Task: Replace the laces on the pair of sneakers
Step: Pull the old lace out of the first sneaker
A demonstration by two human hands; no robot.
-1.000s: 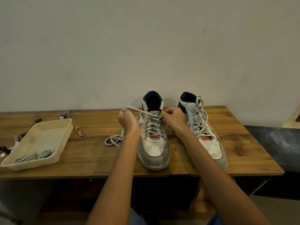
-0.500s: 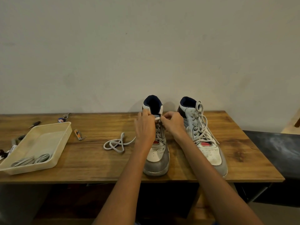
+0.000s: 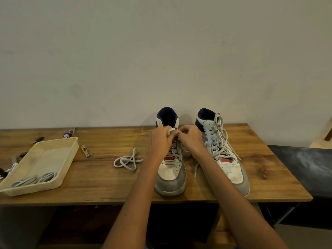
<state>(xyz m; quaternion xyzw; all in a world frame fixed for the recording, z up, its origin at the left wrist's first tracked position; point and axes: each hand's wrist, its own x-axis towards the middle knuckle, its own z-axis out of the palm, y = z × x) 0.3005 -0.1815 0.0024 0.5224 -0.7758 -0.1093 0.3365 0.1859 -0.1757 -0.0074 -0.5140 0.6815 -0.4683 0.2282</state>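
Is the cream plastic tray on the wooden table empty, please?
No, the cream plastic tray holds coiled grey laces at its near end.

Brown wood-grain worktop (image 3: 100, 178) against a plain off-white wall (image 3: 161, 51). On its left side, a shallow cream plastic tray (image 3: 59, 155), rectangular. Just right of the tray, a small metal nail clipper with a bead chain (image 3: 86, 151). Behind the tray, a keyring with a blue figure (image 3: 69, 133) and a small dark-handled tool (image 3: 37, 140). Far right, a dark bench surface (image 3: 303, 168).
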